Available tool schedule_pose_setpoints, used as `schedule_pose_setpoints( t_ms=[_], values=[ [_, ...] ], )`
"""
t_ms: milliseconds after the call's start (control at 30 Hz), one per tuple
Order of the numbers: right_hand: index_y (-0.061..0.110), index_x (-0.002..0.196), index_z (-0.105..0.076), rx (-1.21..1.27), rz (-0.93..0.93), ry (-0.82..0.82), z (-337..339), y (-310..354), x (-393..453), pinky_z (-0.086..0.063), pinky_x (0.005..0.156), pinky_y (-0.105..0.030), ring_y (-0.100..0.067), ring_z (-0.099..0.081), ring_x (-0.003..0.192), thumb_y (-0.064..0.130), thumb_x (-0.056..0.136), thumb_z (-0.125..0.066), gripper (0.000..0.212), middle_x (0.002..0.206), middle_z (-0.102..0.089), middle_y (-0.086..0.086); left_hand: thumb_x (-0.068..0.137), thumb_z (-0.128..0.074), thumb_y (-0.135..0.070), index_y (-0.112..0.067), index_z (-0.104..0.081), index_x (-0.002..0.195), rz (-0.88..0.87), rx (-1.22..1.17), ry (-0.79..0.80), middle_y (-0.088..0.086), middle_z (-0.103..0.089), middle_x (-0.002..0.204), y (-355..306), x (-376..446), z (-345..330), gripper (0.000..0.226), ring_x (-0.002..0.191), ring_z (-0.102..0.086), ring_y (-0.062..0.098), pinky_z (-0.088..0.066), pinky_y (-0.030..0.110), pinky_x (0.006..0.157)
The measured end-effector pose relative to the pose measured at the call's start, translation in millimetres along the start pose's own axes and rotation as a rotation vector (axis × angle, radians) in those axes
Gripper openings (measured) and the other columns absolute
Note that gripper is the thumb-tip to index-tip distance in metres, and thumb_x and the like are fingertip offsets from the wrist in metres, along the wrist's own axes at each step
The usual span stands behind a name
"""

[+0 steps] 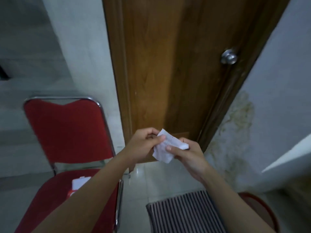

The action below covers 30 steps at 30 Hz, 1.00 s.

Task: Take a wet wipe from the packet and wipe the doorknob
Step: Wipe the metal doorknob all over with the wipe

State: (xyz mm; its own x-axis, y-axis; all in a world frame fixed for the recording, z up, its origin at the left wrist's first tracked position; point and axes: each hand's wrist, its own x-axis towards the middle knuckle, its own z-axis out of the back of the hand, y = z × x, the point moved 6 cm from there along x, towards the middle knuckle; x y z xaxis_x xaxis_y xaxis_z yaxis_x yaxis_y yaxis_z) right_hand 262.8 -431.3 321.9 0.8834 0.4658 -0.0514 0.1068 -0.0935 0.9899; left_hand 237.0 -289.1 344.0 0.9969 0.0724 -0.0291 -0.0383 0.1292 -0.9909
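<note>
A white wet wipe [165, 147] is held crumpled between both my hands, low in front of the wooden door [168, 73]. My left hand [143, 145] pinches its upper left part with thumb and fingers. My right hand [186, 152] grips its right side. The round silver doorknob [229, 56] sits on the door's right side, well above and to the right of my hands. The wipe packet [78, 184], white with a red part, lies on the red chair seat and is partly hidden by my left forearm.
A red chair with a chrome frame [67, 128] stands left of the door. A striped doormat [183, 214] lies on the tiled floor below my hands. A stained white wall [252, 115] is to the right, and a red round object [262, 211] shows at the bottom right.
</note>
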Motion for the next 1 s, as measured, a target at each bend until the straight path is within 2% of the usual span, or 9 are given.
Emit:
schedule_pose_setpoints(
  t_ms=[67, 200, 267, 433, 567, 667, 767, 867, 1000],
  values=[
    [0.015, 0.065, -0.058, 0.090, 0.026, -0.024, 22.0, 19.1, -1.0, -0.053, 0.068, -0.034, -0.026, -0.068, 0.081, 0.008, 0.065, -0.077, 0.020, 0.081, -0.070, -0.010, 0.086, -0.060, -0.014, -0.007, -0.066, 0.090, -0.029, -0.033, 0.016, 0.005, -0.069, 0.079, -22.2, 10.0, -19.9, 0.010, 0.071, -0.065, 0.013, -0.054, 0.020, 0.062],
    [0.001, 0.089, -0.060, 0.267, 0.046, -0.054, 55.7, 47.9, 7.9, -0.056, 0.076, -0.041, -0.035, -0.067, 0.093, 0.006, 0.071, -0.074, 0.024, 0.098, -0.069, -0.021, 0.087, -0.058, -0.015, -0.004, -0.065, 0.097, -0.057, -0.084, 0.030, 0.011, -0.070, 0.089, -50.3, 41.6, -49.5, 0.016, 0.084, -0.067, 0.020, -0.055, 0.031, 0.078],
    [0.002, 0.094, -0.062, 0.281, 0.042, -0.077, 71.0, 55.2, 18.8, -0.058, 0.074, -0.035, -0.031, -0.068, 0.092, 0.010, 0.071, -0.072, 0.026, 0.097, -0.070, -0.018, 0.087, -0.058, -0.017, -0.004, -0.065, 0.098, -0.052, -0.098, 0.037, 0.013, -0.070, 0.093, -58.1, 61.3, -57.9, 0.018, 0.087, -0.067, 0.021, -0.055, 0.033, 0.078],
    [0.000, 0.111, -0.062, 0.244, 0.015, -0.070, 104.7, 80.5, 75.8, -0.055, 0.086, -0.038, -0.031, -0.065, 0.102, 0.014, 0.074, -0.071, 0.040, 0.108, -0.069, -0.018, 0.088, -0.057, -0.020, -0.008, -0.065, 0.096, -0.083, -0.112, 0.043, 0.006, -0.070, 0.090, -78.5, 135.8, -64.5, 0.017, 0.085, -0.068, 0.018, -0.055, 0.029, 0.073],
    [0.004, 0.098, -0.064, 0.044, 0.020, -0.309, 137.8, 108.7, 140.2, -0.058, 0.069, -0.034, -0.025, -0.072, 0.082, 0.012, 0.071, -0.076, 0.031, 0.095, -0.072, -0.013, 0.089, -0.056, -0.021, -0.011, -0.065, 0.091, -0.146, -0.054, -0.061, 0.004, -0.070, 0.088, -101.9, 210.5, -56.1, 0.014, 0.083, -0.067, 0.014, -0.054, 0.025, 0.072],
    [0.008, 0.094, -0.061, -0.121, 0.053, -0.563, 162.4, 130.5, 185.1, -0.055, 0.056, -0.027, -0.019, -0.070, 0.073, 0.021, 0.064, -0.083, 0.040, 0.088, -0.069, -0.006, 0.088, -0.056, -0.022, -0.009, -0.064, 0.090, -0.177, -0.003, -0.115, 0.008, -0.068, 0.086, -118.8, 264.8, -50.2, 0.015, 0.081, -0.064, 0.015, -0.049, 0.023, 0.069],
    [0.011, 0.087, -0.058, -0.303, 0.137, -0.742, 184.3, 152.5, 222.6, -0.049, 0.052, -0.025, -0.017, -0.063, 0.069, 0.029, 0.060, -0.085, 0.041, 0.078, -0.062, -0.003, 0.088, -0.057, -0.023, -0.010, -0.063, 0.087, -0.200, 0.054, -0.143, 0.004, -0.060, 0.073, -131.9, 317.2, -52.1, 0.015, 0.071, -0.056, 0.012, -0.043, 0.022, 0.065],
    [0.017, 0.089, -0.056, -0.334, 0.245, -0.770, 195.4, 166.4, 243.7, -0.057, 0.063, -0.033, -0.019, -0.064, 0.077, 0.024, 0.060, -0.085, 0.041, 0.085, -0.063, -0.003, 0.088, -0.057, -0.025, -0.017, -0.063, 0.083, -0.217, 0.079, -0.111, -0.001, -0.061, 0.072, -136.3, 346.9, -66.3, 0.011, 0.070, -0.057, 0.010, -0.044, 0.020, 0.063],
    [0.019, 0.096, -0.061, -0.489, 0.452, -0.665, 200.5, 181.6, 265.6, -0.054, 0.061, -0.021, -0.009, -0.061, 0.075, 0.017, 0.072, -0.077, 0.029, 0.088, -0.062, 0.004, 0.088, -0.056, -0.026, -0.024, -0.063, 0.087, -0.165, -0.004, -0.007, -0.002, -0.068, 0.087, -138.2, 377.9, -94.4, 0.008, 0.085, -0.065, 0.013, -0.054, 0.028, 0.073]
  ],
)
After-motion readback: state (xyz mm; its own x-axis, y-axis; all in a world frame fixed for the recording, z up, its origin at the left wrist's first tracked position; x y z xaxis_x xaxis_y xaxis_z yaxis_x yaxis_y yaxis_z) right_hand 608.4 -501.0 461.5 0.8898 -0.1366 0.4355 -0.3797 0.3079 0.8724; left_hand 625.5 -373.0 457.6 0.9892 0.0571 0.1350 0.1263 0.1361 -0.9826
